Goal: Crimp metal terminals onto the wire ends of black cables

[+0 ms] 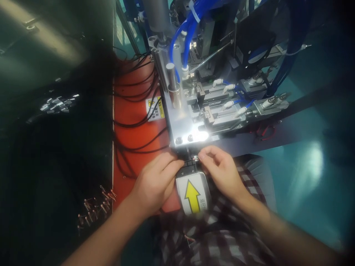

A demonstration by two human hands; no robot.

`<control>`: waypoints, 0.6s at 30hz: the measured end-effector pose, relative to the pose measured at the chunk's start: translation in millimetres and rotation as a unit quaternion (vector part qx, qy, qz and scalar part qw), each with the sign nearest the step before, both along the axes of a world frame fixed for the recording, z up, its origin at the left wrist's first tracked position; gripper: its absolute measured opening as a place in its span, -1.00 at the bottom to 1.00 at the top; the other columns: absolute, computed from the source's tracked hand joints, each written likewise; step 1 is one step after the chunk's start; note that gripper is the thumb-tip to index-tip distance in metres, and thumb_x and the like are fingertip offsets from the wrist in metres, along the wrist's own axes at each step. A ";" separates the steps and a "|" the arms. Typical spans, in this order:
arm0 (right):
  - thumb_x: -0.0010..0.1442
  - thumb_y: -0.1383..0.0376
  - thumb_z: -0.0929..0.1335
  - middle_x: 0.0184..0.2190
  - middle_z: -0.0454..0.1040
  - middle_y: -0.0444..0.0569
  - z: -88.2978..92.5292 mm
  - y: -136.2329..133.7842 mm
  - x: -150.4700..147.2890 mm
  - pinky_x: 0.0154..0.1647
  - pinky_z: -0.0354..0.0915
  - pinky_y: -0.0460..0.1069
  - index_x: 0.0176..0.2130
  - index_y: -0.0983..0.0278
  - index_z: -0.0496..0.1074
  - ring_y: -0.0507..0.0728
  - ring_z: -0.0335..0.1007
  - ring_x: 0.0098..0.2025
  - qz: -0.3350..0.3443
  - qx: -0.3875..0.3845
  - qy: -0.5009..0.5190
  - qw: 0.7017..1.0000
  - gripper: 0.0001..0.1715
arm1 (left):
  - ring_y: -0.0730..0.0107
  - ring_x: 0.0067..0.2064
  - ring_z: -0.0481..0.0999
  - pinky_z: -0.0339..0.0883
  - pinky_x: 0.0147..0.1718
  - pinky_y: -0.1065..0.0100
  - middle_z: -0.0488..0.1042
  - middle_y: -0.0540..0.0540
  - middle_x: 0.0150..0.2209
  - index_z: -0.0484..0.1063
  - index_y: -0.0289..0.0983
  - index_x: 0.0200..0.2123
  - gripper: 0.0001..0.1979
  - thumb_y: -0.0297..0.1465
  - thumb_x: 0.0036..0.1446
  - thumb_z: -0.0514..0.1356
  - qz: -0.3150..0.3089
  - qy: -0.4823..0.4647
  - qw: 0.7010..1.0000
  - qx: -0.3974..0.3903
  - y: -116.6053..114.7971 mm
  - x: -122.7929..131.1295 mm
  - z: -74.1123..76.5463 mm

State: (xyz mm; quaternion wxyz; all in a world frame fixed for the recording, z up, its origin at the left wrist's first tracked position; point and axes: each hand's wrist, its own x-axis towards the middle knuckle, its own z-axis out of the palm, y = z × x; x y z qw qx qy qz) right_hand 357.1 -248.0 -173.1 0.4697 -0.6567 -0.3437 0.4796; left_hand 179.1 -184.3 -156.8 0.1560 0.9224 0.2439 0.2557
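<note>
Both hands meet at a small black fixture (190,169) at the front of the machine. My left hand (155,181) is closed at the fixture's left side, thumb and finger together; what its fingertips hold, if anything, is hidden. From the right, my right hand (222,170) pinches at a tiny shiny part (196,158) by the fixture's upper edge, too small to name. Just below the fixture is a white curved cover (181,192) bearing a yellow arrow (192,195) that points toward the machine.
A metal machine head (180,122) with blue air hoses (191,22) stands ahead, over an orange base (133,107) crossed by black cables (130,125). On the dark surface to the left lie small silver pieces (58,104) and several copper-coloured, wire-ended parts (93,212).
</note>
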 end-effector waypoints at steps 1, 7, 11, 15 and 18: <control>0.19 0.18 0.32 -0.64 0.24 -0.22 -0.1 -0.1 -1.5 -0.60 0.12 -0.08 -0.45 0.23 0.30 0.01 0.14 -0.60 -0.002 -0.003 0.008 1.000 -0.77 | 0.31 -0.20 0.50 0.44 -0.23 0.36 0.51 -0.22 -0.24 0.47 -0.40 -0.20 -0.80 -0.62 0.22 0.06 0.000 0.000 1.000 -0.001 0.1 -0.3 -0.5; 0.23 0.19 0.31 -0.66 0.28 -0.24 -1.2 -1.6 -7.5 -0.61 0.11 -0.10 -0.42 0.21 0.24 0.01 0.19 -0.63 -0.015 0.004 0.019 1.000 -0.78 | 0.33 -0.19 0.49 0.44 -0.23 0.37 0.50 -0.22 -0.22 0.46 -0.40 -0.17 -0.79 -0.64 0.21 0.06 -0.007 -0.001 1.000 -0.004 0.8 -2.6 -2.8; 0.21 0.20 0.31 -0.66 0.31 -0.23 -3.7 -1.1 -5.2 -0.59 0.15 -0.09 -0.42 0.21 0.24 0.02 0.22 -0.62 -0.018 -0.018 0.001 1.000 -0.78 | 0.28 -0.21 0.50 0.45 -0.25 0.34 0.50 -0.24 -0.24 0.46 -0.42 -0.18 -0.80 -0.62 0.22 0.05 -0.004 0.017 1.000 0.019 -2.6 -1.0 0.0; 0.17 0.16 0.33 -0.68 0.33 -0.21 -7.7 -3.5 -0.7 -0.54 0.19 -0.09 -0.44 0.23 0.25 0.04 0.26 -0.60 -0.026 -0.076 0.046 0.996 -0.75 | 0.27 -0.27 0.48 0.45 -0.33 0.31 0.48 -0.23 -0.31 0.47 -0.43 -0.22 -0.78 -0.59 0.24 0.02 0.019 0.069 0.997 0.030 -7.3 1.6 3.7; 0.18 0.11 0.34 -0.66 0.32 -0.22 -7.6 -5.4 -0.4 -0.54 0.17 -0.10 -0.42 0.24 0.28 0.02 0.24 -0.60 -0.032 -0.062 0.048 0.996 -0.72 | 0.27 -0.27 0.47 0.45 -0.32 0.32 0.47 -0.22 -0.30 0.48 -0.43 -0.22 -0.78 -0.61 0.22 0.03 0.019 0.059 0.998 0.015 -7.5 1.4 3.0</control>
